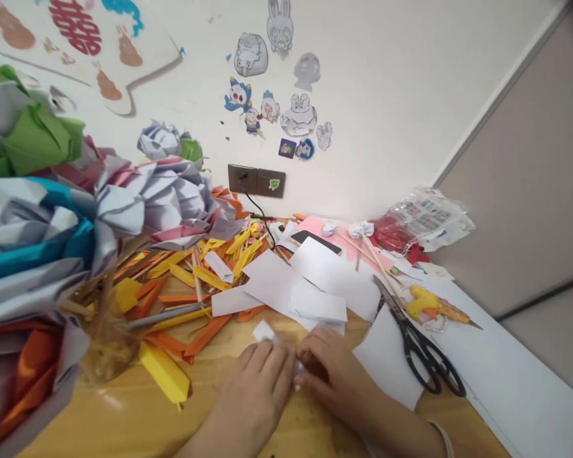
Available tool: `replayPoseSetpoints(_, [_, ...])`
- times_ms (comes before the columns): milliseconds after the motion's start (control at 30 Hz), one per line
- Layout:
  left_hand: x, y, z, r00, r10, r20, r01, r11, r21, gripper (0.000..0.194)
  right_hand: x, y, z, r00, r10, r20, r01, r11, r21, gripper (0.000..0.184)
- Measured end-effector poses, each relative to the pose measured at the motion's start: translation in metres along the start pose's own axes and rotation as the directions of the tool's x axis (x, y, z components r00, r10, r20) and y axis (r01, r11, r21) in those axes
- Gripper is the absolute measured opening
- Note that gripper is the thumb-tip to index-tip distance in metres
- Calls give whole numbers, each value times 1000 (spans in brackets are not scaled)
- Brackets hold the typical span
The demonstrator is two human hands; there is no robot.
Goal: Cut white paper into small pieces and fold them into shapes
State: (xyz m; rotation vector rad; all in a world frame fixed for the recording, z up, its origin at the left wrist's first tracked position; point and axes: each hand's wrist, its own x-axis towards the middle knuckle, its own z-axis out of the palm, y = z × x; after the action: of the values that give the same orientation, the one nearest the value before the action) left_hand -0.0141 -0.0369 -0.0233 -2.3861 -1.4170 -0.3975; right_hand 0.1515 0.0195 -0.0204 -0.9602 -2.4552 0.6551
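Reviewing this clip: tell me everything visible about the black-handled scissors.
The black-handled scissors have two looped, plastic-looking handles and grey, metallic-looking blades that appear nearly closed. They lie to the right of the person's right hand, tips pointing away and leftward, loops toward the person, partly over white paper. No hand touches them.

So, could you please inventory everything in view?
Table: one, wooden, below
Sign: one, white, upper left
Cutouts: about ten, mixed, wall
Plates: two, dark, wall
Cable: one, black, plugged in
Flowers: several, multicoloured, left
Strips: many, yellow-orange, left
Sheets: several, white, centre and right
Phone: one, black, behind sheets
Card: one, pink, behind phone
Sticks: several, pale, scattered
Bag: one, clear, far right
Red bundle: one, red, by bag
Scissors: one, black-handled, right
Tool: one, yellow, by scissors
Slip: one, white, front centre
Left hand: one, on slip
Right hand: one, beside it
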Motion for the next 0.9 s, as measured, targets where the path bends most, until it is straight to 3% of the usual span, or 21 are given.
replayPoseSetpoints(67, [1,-3,-4,1000,-16,-5,16,1000,1,27,0,0,-1,998,-65,8,65,997,38,8])
replayPoseSetpoints(200, [1,-8,-6,999,9,-52,-10,1000,-19,30,-1,-1,-8,989,-129,67,126,991,51,17])
replayPoseSetpoints(367, [3,-14,-9,980,152,125,-115,958,-263,34,-1,-1,-23,973,-194,121,182,977,109,43])
replayPoseSetpoints(533, [6,-26,-13,972,180,148,-112,918,-381,35,1,2,-35,960,-217,180,193,971,140,39])
replayPoseSetpoints(700, [10,-43,-13,956,277,99,-189,836,-516,29,3,9,-31,946,-284,158,254,950,183,28])
replayPoseSetpoints(800, [11,-48,-13,939,336,72,-237,784,-573,26,3,10,-29,931,-334,150,304,933,192,32])
replayPoseSetpoints(900, [11,-48,-15,951,308,9,-240,757,-608,19,1,9,-29,929,-337,155,304,930,207,37])
